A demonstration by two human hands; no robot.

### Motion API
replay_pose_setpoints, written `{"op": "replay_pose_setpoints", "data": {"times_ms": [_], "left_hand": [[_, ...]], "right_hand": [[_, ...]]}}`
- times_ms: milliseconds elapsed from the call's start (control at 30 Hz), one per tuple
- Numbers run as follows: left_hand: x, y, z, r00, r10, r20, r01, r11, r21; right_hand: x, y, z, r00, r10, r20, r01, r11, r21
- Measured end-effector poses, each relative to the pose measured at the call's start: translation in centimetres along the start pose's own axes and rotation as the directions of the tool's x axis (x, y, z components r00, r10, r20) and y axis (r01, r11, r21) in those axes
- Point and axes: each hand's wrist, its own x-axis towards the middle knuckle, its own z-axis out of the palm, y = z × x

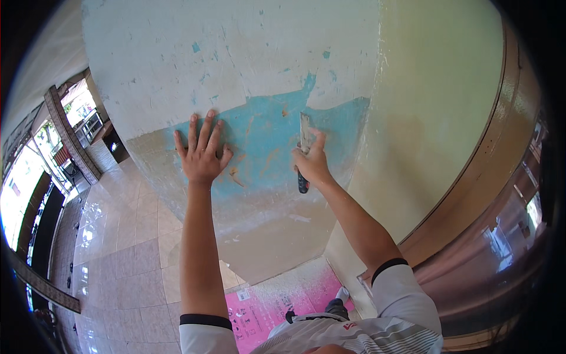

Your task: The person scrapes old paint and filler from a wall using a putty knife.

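In front of me is a wall (pixel 177 71) with off-white paint above and a bared blue patch (pixel 265 135) across its middle. My left hand (pixel 201 150) lies flat on the wall at the patch's left part, fingers spread. My right hand (pixel 312 159) grips a putty knife (pixel 305 131) with a dark handle. Its metal blade points up and rests at or close to the blue surface, below the ragged edge of the white paint. My right index finger stretches along the blade. Brownish spots and scuffs mark the blue area.
A pink printed sheet (pixel 253 318) dusted with pale flakes lies on the floor at the wall's foot. Pale green wall (pixel 436 88) meets mine at the right, then a brown wooden frame (pixel 460 194). Glossy floor tiles (pixel 118 253) stretch left toward a pillar (pixel 71 135) and bright opening.
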Motion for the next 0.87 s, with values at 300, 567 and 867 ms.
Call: {"op": "replay_pose_setpoints", "data": {"times_ms": [300, 567, 867], "left_hand": [[0.4, 0.4, 0.1, 1.000, 0.004, -0.005, -0.004, 1.000, 0.004], [0.2, 0.2, 0.0, 1.000, -0.003, -0.008, 0.003, 1.000, -0.031], [0.1, 0.0, -0.2, 1.000, 0.000, -0.004, 0.000, 1.000, 0.004]], "right_hand": [[7.6, -1.6, -7.1, 0.972, -0.194, -0.132, 0.120, 0.895, -0.430], [6.1, 0.7, -7.3, 0.983, -0.182, 0.039, 0.166, 0.766, -0.621], [6.7, 4.0, -9.7, 0.888, -0.460, 0.003, 0.372, 0.716, -0.591]]}}
